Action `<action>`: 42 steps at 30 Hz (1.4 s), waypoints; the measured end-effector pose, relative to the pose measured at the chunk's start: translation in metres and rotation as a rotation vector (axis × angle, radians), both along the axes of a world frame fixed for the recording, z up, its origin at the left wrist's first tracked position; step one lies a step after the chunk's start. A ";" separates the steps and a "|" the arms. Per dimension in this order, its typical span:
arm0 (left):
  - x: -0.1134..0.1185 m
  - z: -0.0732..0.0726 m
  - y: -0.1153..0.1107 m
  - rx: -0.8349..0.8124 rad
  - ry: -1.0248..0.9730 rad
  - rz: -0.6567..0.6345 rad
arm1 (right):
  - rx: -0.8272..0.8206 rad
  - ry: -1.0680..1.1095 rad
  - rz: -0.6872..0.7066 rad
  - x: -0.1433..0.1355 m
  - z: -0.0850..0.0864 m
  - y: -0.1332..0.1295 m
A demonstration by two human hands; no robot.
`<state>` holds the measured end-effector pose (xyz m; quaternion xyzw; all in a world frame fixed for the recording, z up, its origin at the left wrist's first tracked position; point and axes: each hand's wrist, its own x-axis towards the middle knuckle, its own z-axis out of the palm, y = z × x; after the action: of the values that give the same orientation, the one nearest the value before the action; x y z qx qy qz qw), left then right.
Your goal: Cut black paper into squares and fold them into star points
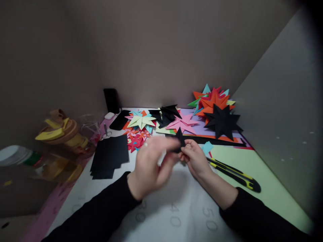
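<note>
A small piece of folded black paper with a pointed top is held up over the middle of the table. My right hand pinches its right lower side between thumb and fingers. From the left, my left hand reaches across, thumb and index finger closed about the paper's left lower side; those fingertips are blurred by motion. Left of my left hand lies a stack of black paper sheets. Just behind the held paper is a pink paper star, with black folded pieces beside it.
Large paper stars pile up at the back right; small colored stars lie back left. A yellow-black utility knife rests on light green paper. Small scissors, a phone and a bottle are on the left.
</note>
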<state>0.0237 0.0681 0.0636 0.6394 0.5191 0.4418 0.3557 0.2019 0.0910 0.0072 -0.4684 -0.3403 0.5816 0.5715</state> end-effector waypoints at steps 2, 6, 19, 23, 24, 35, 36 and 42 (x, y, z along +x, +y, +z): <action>0.006 -0.012 0.020 0.002 -0.028 0.010 | 0.021 -0.065 0.044 -0.002 -0.003 -0.003; 0.012 -0.049 0.037 -0.276 -0.208 -0.092 | 0.029 -0.199 0.146 -0.006 -0.007 -0.008; 0.008 -0.055 0.034 -0.386 -0.210 -0.152 | 0.017 -0.104 0.211 -0.011 -0.005 -0.011; 0.003 -0.059 0.042 -0.448 -0.331 -0.027 | 0.005 -0.070 0.124 -0.006 -0.004 -0.006; 0.002 -0.061 0.043 -0.469 -0.361 0.018 | 0.005 -0.065 0.076 -0.005 -0.004 -0.005; 0.013 -0.054 0.025 -0.405 -0.066 -0.258 | -0.065 -0.130 -0.027 -0.007 -0.008 -0.005; 0.013 -0.055 0.024 -0.411 -0.061 -0.253 | -0.078 -0.121 -0.014 -0.008 -0.007 -0.005; 0.013 -0.058 0.024 -0.484 -0.136 -0.281 | -0.152 -0.057 0.206 -0.011 -0.007 -0.004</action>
<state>0.0371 0.0924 0.0056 0.5704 0.4908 0.2934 0.5896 0.1914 0.0866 0.0003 -0.4893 -0.3575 0.6478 0.4616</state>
